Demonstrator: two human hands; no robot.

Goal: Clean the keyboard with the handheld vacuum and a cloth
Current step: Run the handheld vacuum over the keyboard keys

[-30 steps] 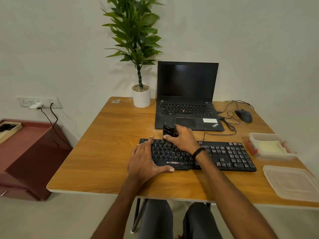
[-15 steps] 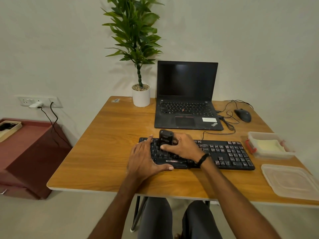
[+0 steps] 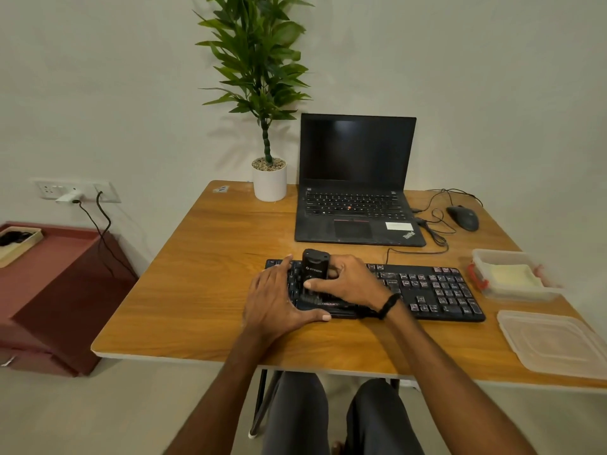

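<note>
- The keyboard point(image 3: 423, 290) is lying across the near middle of the wooden desk point(image 3: 203, 290), just in front of the open laptop point(image 3: 356, 192), and the head view is catching the vacuuming pass in full swing.
- The handheld vacuum point(image 3: 314, 274) is standing upright on the left block of keys, nozzle end down among them. A second ago it was sitting up at the keyboard's far edge; now it is coming down toward the near rows and sliding left.
- The right hand point(image 3: 348, 284) is wrapping its fingers around the vacuum body, thumb point(image 3: 317, 284) pressing across the front.
- The left hand point(image 3: 272, 297) is lying flat with fingers spread on the keyboard's left end, thumb point(image 3: 315, 315) along the near edge, pinning it in place just as before.
- That shift is telling me the left section is getting covered row by row; the right half and number pad are, I'd judge, still waiting.
- The cloth point(image 3: 512, 275) appears to be sitting folded in the open container point(image 3: 486, 257) at the right, untouched, with its lid point(image 3: 555, 343) lying nearer.
</note>
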